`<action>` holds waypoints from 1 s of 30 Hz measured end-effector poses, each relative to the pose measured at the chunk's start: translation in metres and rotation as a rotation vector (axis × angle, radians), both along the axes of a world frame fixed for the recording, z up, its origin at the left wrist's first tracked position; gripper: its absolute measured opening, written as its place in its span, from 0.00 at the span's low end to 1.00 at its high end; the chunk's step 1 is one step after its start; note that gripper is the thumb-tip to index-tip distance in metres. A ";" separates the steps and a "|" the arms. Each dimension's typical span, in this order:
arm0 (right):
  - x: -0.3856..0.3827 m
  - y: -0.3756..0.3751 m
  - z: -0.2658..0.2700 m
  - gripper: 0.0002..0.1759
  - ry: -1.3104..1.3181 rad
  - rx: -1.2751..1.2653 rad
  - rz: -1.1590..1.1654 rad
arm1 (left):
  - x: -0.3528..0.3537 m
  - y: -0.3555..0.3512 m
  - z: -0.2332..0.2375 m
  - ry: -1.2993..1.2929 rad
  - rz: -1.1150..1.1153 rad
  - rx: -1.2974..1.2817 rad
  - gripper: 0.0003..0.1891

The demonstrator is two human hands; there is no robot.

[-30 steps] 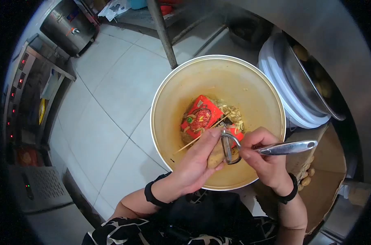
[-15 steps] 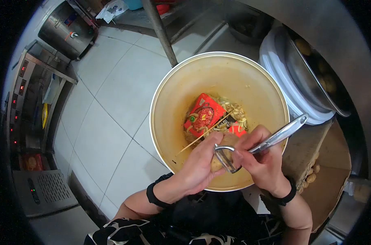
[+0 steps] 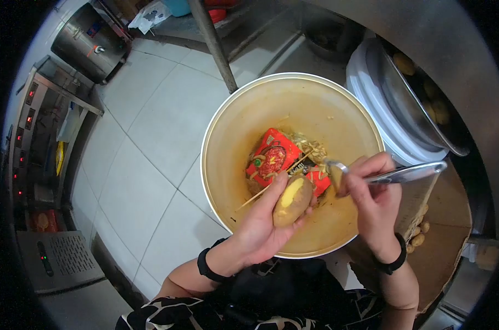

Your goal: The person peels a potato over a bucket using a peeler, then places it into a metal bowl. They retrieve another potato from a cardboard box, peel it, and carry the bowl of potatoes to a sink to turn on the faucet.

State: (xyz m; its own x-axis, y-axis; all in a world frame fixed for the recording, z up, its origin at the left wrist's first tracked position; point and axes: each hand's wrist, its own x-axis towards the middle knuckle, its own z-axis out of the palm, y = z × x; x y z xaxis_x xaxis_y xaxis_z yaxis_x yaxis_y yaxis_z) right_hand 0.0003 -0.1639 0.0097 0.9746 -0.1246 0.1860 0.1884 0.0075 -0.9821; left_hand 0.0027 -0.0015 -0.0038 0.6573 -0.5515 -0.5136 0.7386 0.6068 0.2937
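My left hand [image 3: 260, 226] is closed round a brown potato [image 3: 293, 202], which shows a peeled yellow strip on its upper face. To the right, my right hand [image 3: 377, 201] grips a metal peeler [image 3: 406, 172] by its handle; the blade end is blurred and apart from the potato. Both hands are over a round bin [image 3: 293, 82] with a yellowed inside. Down in the bin lie a red packet [image 3: 272, 157], a thin wooden stick [image 3: 252, 201] and pale peelings [image 3: 315, 148].
A cardboard box [image 3: 444, 242] with several potatoes [image 3: 419, 240] stands to the right. Behind it, a metal basin [image 3: 403, 104] holding potatoes rests against white lids [image 3: 365, 93]. A table leg [image 3: 214, 47] rises beyond the bin; a steel drum [image 3: 87, 44] stands far left.
My right hand has drawn the peeler off the potato, moving right. My left hand has turned the potato, and its peeled strip now shows.
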 end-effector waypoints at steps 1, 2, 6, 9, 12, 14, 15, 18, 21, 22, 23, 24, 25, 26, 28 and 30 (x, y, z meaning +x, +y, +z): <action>-0.003 0.007 0.006 0.08 0.084 0.188 0.097 | 0.000 -0.002 0.002 -0.002 -0.001 -0.003 0.20; -0.008 0.011 0.005 0.08 0.081 0.186 0.096 | -0.001 -0.003 0.005 -0.003 0.004 0.030 0.19; -0.015 0.018 -0.004 0.09 0.145 0.130 0.387 | -0.005 0.004 -0.006 0.015 -0.115 0.011 0.17; -0.015 0.021 0.000 0.09 0.161 0.213 0.349 | -0.002 -0.004 0.007 0.003 -0.043 0.069 0.17; -0.014 0.022 0.000 0.07 0.155 0.301 0.290 | -0.003 -0.003 0.006 -0.031 -0.011 0.095 0.17; -0.008 0.015 -0.004 0.07 0.116 0.300 0.247 | -0.006 -0.001 0.012 -0.031 -0.040 0.123 0.17; -0.002 0.002 -0.007 0.06 0.206 0.241 0.161 | -0.008 0.001 0.014 -0.026 -0.073 0.152 0.18; 0.000 0.002 -0.012 0.05 0.277 0.198 0.077 | -0.003 0.010 -0.007 -0.103 -0.177 -0.097 0.19; 0.006 -0.006 -0.011 0.06 -0.136 -0.818 -0.019 | -0.003 0.005 0.006 -0.064 -0.093 0.010 0.23; 0.005 -0.004 -0.006 0.06 -0.138 -0.819 -0.019 | -0.002 0.004 0.008 -0.034 -0.069 0.023 0.24; 0.000 0.000 0.004 0.05 -0.079 -0.370 0.002 | -0.002 0.002 0.008 -0.034 -0.067 0.021 0.24; -0.005 0.006 0.011 0.05 -0.017 0.077 0.021 | -0.001 0.001 0.009 -0.038 -0.027 0.016 0.25; -0.010 0.011 0.012 0.05 0.000 0.157 0.166 | -0.001 -0.001 0.010 -0.042 0.011 0.012 0.25; -0.014 0.014 0.010 0.05 -0.002 0.156 0.166 | -0.001 -0.002 0.009 -0.044 0.011 0.011 0.25; -0.019 0.021 0.002 0.08 0.069 -0.095 0.419 | -0.002 -0.004 0.008 -0.078 -0.014 0.013 0.24; -0.017 0.023 -0.001 0.08 0.038 -0.090 0.400 | -0.003 -0.004 0.003 -0.092 -0.009 0.028 0.23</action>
